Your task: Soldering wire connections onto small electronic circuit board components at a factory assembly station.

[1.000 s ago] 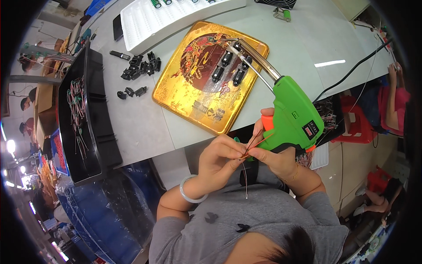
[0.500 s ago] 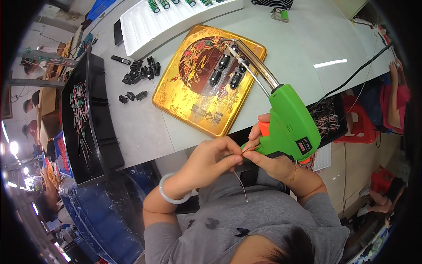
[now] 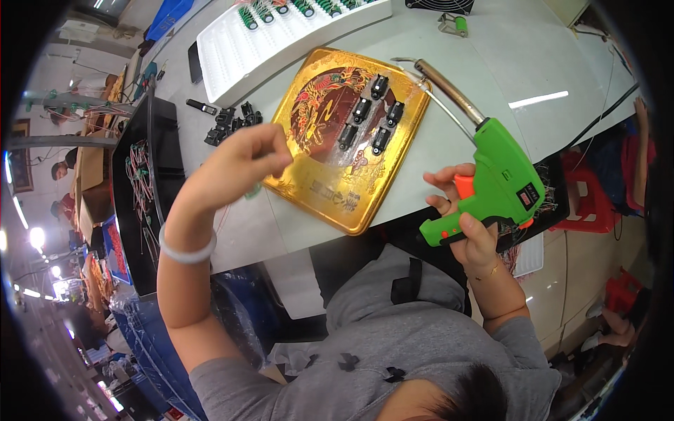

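My right hand (image 3: 467, 235) is wrapped around the handle of a green soldering gun (image 3: 502, 168) with an orange trigger. Its metal tube and thin wire guide point up and left, above the right side of a gold tin (image 3: 323, 200). Several small black plastic parts (image 3: 361, 110) lie on the tin. Over the tin's left edge is my left hand (image 3: 249, 165), closed with curled fingers. Below those fingers hangs a blurred small green part with thin wires (image 3: 253, 191), partly hidden by the hand.
A black bin (image 3: 165, 133) on the left holds wired green parts. Loose black parts (image 3: 232, 123) lie beside the tin. A white tray (image 3: 239, 63) with green coil-like pieces stands at the back. A black cable (image 3: 607, 119) crosses the right edge.
My hands were together over my lap, fingering thin wires. My left hand has moved left and up; my right has moved right with the soldering gun. One more black part is on the tin's far side.
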`<act>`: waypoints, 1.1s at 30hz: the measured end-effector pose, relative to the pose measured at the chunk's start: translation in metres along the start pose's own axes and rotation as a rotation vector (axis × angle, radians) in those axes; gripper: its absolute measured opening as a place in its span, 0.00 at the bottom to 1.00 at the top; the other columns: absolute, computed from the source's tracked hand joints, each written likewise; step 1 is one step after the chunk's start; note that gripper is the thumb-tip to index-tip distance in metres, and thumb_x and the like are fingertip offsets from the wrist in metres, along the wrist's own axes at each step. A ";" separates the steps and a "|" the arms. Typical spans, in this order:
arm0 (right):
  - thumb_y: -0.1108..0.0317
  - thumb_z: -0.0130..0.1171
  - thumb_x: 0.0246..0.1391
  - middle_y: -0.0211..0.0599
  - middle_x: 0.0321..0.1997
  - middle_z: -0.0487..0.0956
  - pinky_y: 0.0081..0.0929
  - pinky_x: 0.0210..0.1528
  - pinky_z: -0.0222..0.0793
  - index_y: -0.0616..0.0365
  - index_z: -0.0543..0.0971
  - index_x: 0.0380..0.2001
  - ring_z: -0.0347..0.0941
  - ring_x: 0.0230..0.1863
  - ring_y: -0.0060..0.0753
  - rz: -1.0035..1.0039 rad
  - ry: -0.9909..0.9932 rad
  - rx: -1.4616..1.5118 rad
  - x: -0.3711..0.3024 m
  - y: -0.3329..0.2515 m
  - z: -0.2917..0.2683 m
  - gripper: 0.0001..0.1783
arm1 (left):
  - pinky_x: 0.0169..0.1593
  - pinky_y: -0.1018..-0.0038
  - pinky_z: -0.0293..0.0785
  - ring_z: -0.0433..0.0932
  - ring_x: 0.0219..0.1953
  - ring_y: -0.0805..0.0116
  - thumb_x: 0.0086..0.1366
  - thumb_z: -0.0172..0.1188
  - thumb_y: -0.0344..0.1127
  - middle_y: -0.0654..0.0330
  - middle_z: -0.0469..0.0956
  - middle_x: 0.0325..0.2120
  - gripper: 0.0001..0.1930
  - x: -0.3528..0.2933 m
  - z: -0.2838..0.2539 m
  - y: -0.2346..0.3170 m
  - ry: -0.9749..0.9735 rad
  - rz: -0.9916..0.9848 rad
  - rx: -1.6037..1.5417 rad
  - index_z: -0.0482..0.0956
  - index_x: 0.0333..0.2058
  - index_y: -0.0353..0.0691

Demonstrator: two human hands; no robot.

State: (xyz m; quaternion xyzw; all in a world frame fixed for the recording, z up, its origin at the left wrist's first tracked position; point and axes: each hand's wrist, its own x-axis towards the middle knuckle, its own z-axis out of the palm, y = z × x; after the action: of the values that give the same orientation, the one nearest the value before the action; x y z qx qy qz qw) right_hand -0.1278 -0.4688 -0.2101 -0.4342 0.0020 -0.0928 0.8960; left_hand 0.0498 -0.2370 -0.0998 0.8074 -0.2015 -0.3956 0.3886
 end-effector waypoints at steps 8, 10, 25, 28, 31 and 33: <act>0.65 0.58 0.38 0.43 0.65 0.39 0.47 0.62 0.35 0.51 0.59 0.51 0.31 0.66 0.51 0.063 0.031 0.070 0.010 0.021 0.006 0.34 | 0.22 0.88 0.56 0.64 0.20 0.85 0.59 0.51 0.31 0.68 0.72 0.20 0.04 0.066 -0.021 -0.029 0.000 -0.088 -0.128 0.68 0.26 0.41; 0.64 0.59 0.37 0.42 0.66 0.39 0.46 0.63 0.31 0.50 0.60 0.51 0.31 0.66 0.53 0.077 0.036 0.070 0.014 0.021 0.006 0.34 | 0.20 0.88 0.55 0.63 0.18 0.85 0.59 0.51 0.31 0.68 0.72 0.20 0.04 0.071 -0.016 -0.041 0.002 -0.075 -0.216 0.68 0.26 0.40; 0.64 0.58 0.35 0.51 0.59 0.52 0.45 0.61 0.42 0.55 0.63 0.47 0.43 0.63 0.55 0.022 0.048 0.004 0.028 -0.004 -0.021 0.31 | 0.25 0.87 0.62 0.67 0.21 0.82 0.57 0.52 0.30 0.66 0.72 0.20 0.04 0.048 0.039 -0.038 0.233 -0.020 -0.353 0.69 0.26 0.37; 0.64 0.59 0.35 0.45 0.51 0.61 0.39 0.55 0.53 0.58 0.65 0.46 0.54 0.56 0.46 0.017 0.030 -0.085 0.007 -0.009 -0.039 0.30 | 0.30 0.83 0.66 0.69 0.25 0.81 0.55 0.54 0.29 0.68 0.72 0.21 0.03 0.052 0.050 -0.032 0.306 0.115 -0.260 0.70 0.27 0.35; 0.61 0.59 0.34 0.41 0.41 0.66 0.29 0.42 0.60 0.60 0.67 0.43 0.63 0.42 0.35 0.006 0.061 -0.167 -0.007 -0.014 -0.040 0.29 | 0.29 0.80 0.67 0.72 0.23 0.75 0.53 0.56 0.30 0.60 0.75 0.21 0.05 0.063 0.075 -0.016 0.328 0.162 -0.005 0.72 0.26 0.34; 0.61 0.59 0.33 0.42 0.37 0.67 0.29 0.38 0.61 0.61 0.67 0.42 0.64 0.37 0.35 -0.042 0.025 -0.258 -0.019 -0.016 -0.046 0.29 | 0.26 0.79 0.66 0.71 0.19 0.73 0.52 0.57 0.31 0.57 0.75 0.20 0.06 0.069 0.083 -0.022 0.383 0.292 0.050 0.73 0.24 0.34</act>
State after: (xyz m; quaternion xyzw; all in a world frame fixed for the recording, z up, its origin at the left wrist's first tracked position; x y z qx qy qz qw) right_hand -0.1526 -0.5111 -0.2277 -0.5446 0.0161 -0.1159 0.8305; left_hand 0.0258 -0.3066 -0.1825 0.8394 -0.2484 -0.1697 0.4527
